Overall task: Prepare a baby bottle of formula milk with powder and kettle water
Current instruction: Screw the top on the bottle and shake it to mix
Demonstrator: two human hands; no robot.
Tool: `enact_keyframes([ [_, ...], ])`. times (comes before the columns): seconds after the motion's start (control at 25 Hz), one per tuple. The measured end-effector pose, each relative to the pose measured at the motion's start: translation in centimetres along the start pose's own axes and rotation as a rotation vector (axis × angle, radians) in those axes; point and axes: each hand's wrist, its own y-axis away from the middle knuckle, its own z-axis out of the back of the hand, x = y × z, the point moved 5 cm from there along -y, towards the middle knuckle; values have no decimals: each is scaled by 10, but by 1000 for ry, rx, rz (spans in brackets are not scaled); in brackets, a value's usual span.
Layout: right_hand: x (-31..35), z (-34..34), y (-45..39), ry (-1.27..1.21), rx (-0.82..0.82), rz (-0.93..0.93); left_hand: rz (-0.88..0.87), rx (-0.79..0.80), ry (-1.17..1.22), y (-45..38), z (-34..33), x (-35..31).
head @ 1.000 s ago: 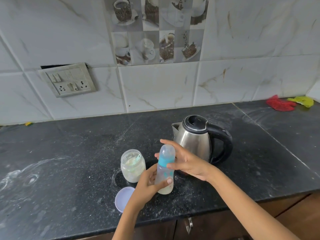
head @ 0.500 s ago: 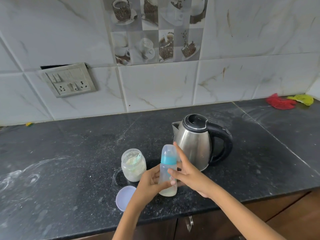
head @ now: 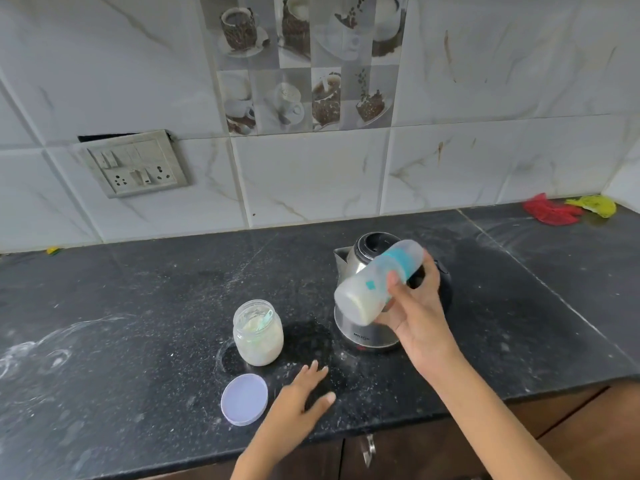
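Observation:
My right hand grips the baby bottle in the air, tilted on its side in front of the steel kettle. The bottle has a teal collar and clear cap, with whitish milk near its base. My left hand hovers low over the black counter with fingers spread and holds nothing. An open glass jar of formula powder, with a scoop inside, stands left of the kettle. Its pale round lid lies flat on the counter near the front edge, just left of my left hand.
The black stone counter is dusted with spilled powder. A switch and socket plate sits on the tiled wall at the left. Red cloth and yellow cloth lie in the far right corner. Cabinet doors run below the counter's front edge.
My right hand lifted the bottle off the counter and tipped it sideways in front of the kettle. My left hand let go of the bottle and dropped toward the counter.

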Motion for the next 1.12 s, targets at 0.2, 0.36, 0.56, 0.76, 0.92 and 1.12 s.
enact_keyframes([
  [0.2,-10,-3,8,40,33,-64,82,153,-576,-8,-27,17],
  [0.36,-12,-7,15,109,53,-93,124,59,-654,-4,-32,13],
  [0.56,-3,-2,20,42,-9,-50,138,-2,-635,-3,-32,7],
  [0.76,3,-3,18,37,-22,-1,136,-28,-621,-4,-33,10],
  [0.92,-11,-11,31,139,0,-48,104,-121,-560,0,-31,8],
  [1.12,-2,-1,27,108,-48,-34,90,-122,-537,2,-32,9],
])
